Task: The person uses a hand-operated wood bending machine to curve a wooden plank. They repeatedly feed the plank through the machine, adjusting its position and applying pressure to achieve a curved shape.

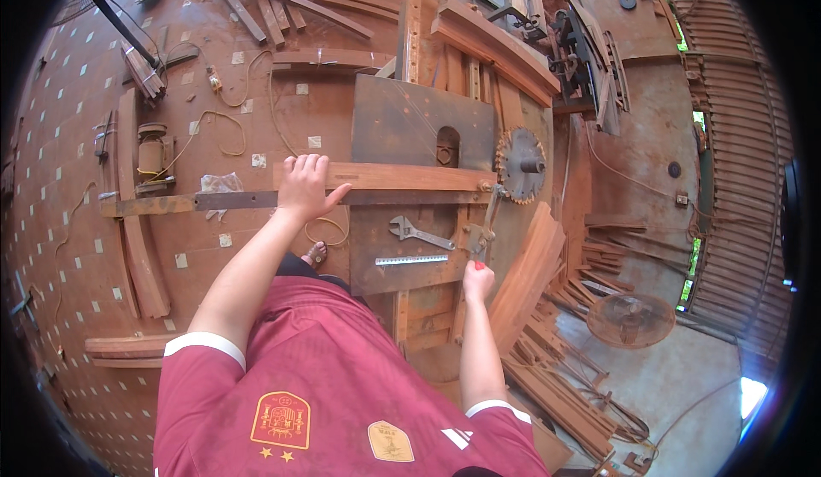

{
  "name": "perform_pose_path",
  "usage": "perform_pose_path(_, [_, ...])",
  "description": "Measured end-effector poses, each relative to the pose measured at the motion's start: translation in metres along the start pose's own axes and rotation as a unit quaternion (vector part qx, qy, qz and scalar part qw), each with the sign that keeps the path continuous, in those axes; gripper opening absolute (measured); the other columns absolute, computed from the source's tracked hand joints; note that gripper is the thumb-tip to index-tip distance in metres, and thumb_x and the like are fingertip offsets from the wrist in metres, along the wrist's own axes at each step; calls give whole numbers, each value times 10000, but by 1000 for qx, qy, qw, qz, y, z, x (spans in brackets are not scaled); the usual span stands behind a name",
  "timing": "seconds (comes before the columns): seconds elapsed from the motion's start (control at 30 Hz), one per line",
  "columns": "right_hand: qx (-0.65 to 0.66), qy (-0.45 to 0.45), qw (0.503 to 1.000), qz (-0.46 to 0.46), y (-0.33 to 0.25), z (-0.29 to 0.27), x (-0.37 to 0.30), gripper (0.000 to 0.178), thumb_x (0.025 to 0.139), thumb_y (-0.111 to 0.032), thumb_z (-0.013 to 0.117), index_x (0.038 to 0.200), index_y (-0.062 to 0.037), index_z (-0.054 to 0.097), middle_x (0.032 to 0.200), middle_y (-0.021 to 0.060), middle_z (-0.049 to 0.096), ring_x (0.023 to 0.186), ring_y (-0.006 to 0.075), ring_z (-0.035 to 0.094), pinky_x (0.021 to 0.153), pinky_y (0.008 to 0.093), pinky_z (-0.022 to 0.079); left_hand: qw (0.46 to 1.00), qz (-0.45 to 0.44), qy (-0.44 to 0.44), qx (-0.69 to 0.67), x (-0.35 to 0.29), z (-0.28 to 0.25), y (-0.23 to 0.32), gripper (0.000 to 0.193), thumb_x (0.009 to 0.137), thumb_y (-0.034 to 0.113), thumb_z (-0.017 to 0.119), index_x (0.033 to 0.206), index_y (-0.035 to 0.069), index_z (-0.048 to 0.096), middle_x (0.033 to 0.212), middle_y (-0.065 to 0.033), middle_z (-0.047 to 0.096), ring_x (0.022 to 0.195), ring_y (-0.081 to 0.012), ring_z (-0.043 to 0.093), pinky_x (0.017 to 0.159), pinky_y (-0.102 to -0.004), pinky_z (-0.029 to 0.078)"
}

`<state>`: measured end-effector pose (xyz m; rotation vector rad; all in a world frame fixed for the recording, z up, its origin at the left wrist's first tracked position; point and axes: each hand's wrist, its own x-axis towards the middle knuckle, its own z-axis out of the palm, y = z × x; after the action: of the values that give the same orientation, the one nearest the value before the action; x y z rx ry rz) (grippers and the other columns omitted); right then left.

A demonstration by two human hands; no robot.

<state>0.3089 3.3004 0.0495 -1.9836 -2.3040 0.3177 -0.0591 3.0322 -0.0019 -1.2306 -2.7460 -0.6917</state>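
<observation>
My left hand grips the left part of a reddish wooden board, its thumb stretched out to the right. The board lies across a grey metal machine table, along a long straight fence bar. Its right end is close to a toothed circular saw blade and a metal lever linkage. Down at the near end of that linkage, my right hand is closed around a handle with a red tip showing. Between my hands, an adjustable wrench and a short white ruler lie on the table.
Curved wooden pieces lean right of the table, above a pile of timber. A round fan guard stands farther right. A motor and loose cables are on the tiled floor at left. Long planks lie at the back.
</observation>
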Motion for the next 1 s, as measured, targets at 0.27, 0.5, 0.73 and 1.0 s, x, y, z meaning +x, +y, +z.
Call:
perform_pose_path(0.27, [44,-47,998,-1,18,7,14,355,832,-318,672,783,32,703,725,261,682,716,410,710,705,514,522,999,-16,-36,-18,3,-4,2,675,874,619,704,1191,27,635,1167,-128,669,1160,-302,600,1048,-453,377])
perform_pose_path(0.5, [97,-113,987,66,55,32,33,409,827,-308,691,706,81,662,641,244,659,650,330,690,672,487,510,1000,5,-13,-3,5,-1,-1,667,855,647,715,1137,47,641,1086,-99,658,1073,-272,601,953,-425,388])
perform_pose_path(0.73, [113,-92,989,25,46,28,30,388,832,-295,688,713,74,666,620,214,644,623,306,672,674,488,511,1000,18,-3,-13,18,-1,-9,680,843,638,739,1161,44,642,1120,-106,672,1096,-273,605,970,-436,388])
perform_pose_path(1.0, [145,-102,984,32,49,30,30,309,854,-229,690,634,-30,605,560,27,560,500,136,534,482,374,416,996,-13,-62,-58,10,-16,4,778,813,665,753,1232,22,630,1226,-140,655,1216,-306,580,1090,-476,338])
